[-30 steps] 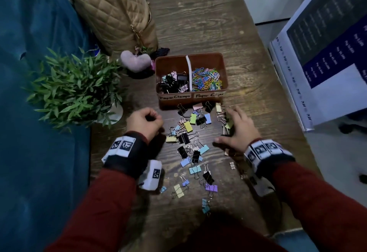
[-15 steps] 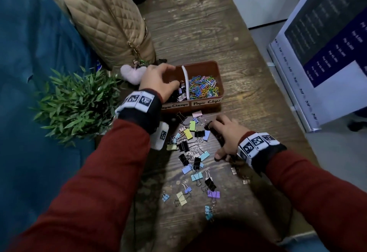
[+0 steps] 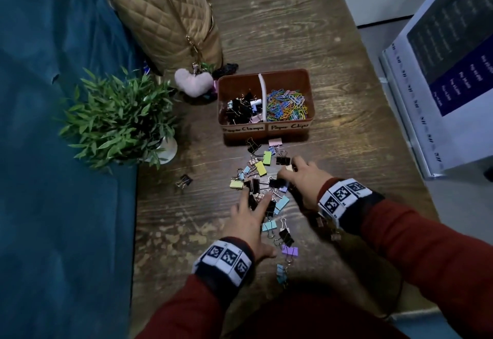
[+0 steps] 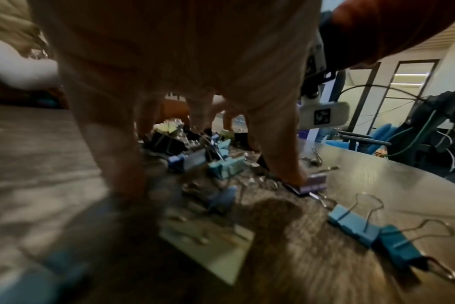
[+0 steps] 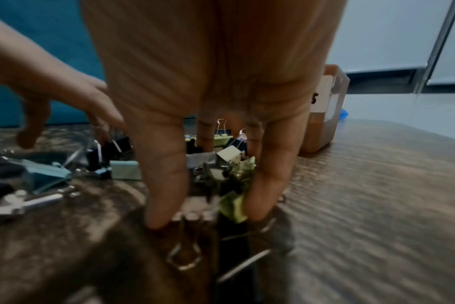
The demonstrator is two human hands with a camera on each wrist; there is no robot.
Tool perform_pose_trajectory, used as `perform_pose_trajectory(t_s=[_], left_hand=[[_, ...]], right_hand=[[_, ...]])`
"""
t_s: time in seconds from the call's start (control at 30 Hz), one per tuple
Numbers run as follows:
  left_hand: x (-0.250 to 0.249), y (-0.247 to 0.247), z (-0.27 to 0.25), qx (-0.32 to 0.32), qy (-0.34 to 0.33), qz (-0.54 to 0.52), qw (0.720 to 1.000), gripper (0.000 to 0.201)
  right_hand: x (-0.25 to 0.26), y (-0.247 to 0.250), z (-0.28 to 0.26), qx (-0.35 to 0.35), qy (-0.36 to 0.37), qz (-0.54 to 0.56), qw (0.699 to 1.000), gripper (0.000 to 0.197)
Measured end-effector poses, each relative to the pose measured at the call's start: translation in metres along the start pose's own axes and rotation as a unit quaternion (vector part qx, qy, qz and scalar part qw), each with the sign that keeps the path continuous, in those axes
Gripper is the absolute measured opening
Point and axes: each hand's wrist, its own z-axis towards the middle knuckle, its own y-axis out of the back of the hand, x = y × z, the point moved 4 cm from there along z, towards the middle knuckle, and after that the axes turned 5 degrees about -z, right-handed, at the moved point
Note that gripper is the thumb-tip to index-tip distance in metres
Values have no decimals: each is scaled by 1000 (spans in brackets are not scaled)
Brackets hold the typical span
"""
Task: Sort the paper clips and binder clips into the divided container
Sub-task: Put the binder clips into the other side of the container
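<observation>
Left hand (image 3: 246, 222) has its fingers (image 3: 262, 201) spread and straight, tips down among the loose binder clips (image 3: 260, 169) on the table (image 3: 346, 114), gripping none. Right hand (image 3: 300, 181), at its 2 o'clock, has fingers (image 5: 166, 185) reaching down around several clips; whether they pinch any, I cannot tell. The container (image 3: 309, 90) sits at 12 o'clock of the pile: binder clips left, paper clips (image 3: 286, 105) right. A plant (image 3: 117, 117) stands at its 9 o'clock.

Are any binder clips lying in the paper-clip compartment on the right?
No. The right compartment holds only coloured paper clips; the binder clips sit left of the white divider.
</observation>
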Motion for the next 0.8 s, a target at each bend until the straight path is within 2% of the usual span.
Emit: perform_pose_trajectory(t_s=[0.07, 0.17, 0.3, 0.4, 0.53, 0.6, 0.73, 0.8], left_hand=[[-5, -3, 8, -28, 10, -22, 999, 112], [-9, -2, 20, -77, 18, -73, 994, 93], [-11, -1, 28, -133, 22, -172, 976, 71], [-9, -4, 33, -142, 27, -219, 965, 66], [-6, 0, 34, -148, 30, -281, 948, 57], [-7, 3, 32, -147, 26, -294, 944, 52], [-6, 7, 31, -129, 26, -325, 936, 46], [-3, 10, 29, -125, 25, -343, 931, 43]], right_hand=[[4, -5, -4, -8, -11, 21, 1000, 70], [10, -12, -7, -6, -38, 57, 998, 61], [20, -19, -7, -40, -50, 103, 993, 53], [22, -21, -5, -45, -59, 147, 986, 45], [25, -20, -4, -44, -50, 208, 976, 23], [28, -20, -4, -49, -50, 244, 967, 22], [31, -19, -3, -61, -57, 282, 956, 39], [31, -17, -2, -56, -55, 292, 953, 35]])
